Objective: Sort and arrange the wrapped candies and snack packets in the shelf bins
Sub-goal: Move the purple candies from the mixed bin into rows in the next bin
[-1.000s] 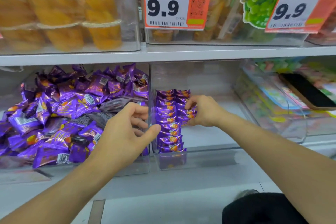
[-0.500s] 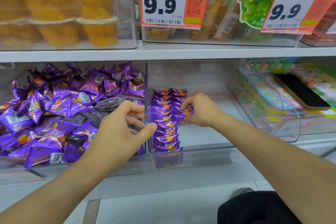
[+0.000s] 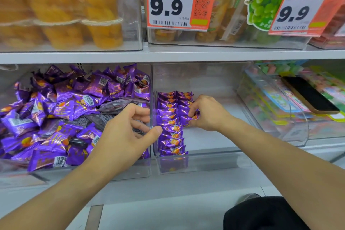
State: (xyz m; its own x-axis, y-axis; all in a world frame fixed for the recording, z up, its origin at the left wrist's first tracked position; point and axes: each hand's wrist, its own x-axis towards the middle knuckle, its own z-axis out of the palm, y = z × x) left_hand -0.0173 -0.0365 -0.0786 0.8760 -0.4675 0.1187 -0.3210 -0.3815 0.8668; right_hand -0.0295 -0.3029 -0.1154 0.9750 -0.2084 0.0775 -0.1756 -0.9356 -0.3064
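The shelf (image 3: 168,55) carries two clear bins side by side. The left bin (image 3: 130,172) holds a loose heap of purple candies (image 3: 61,110), too many to count. The middle bin (image 3: 205,162) holds two neat rows (image 3: 170,129) against its left wall: roughly ten in the long one, about five in the short. The left hand (image 3: 123,136) curls over the divider, seemingly holding nothing. The right hand (image 3: 205,113) pinches a candy (image 3: 193,117) at the short row's front. These look light, crinkly and slippery; pinch the wrapper's crimped ends.
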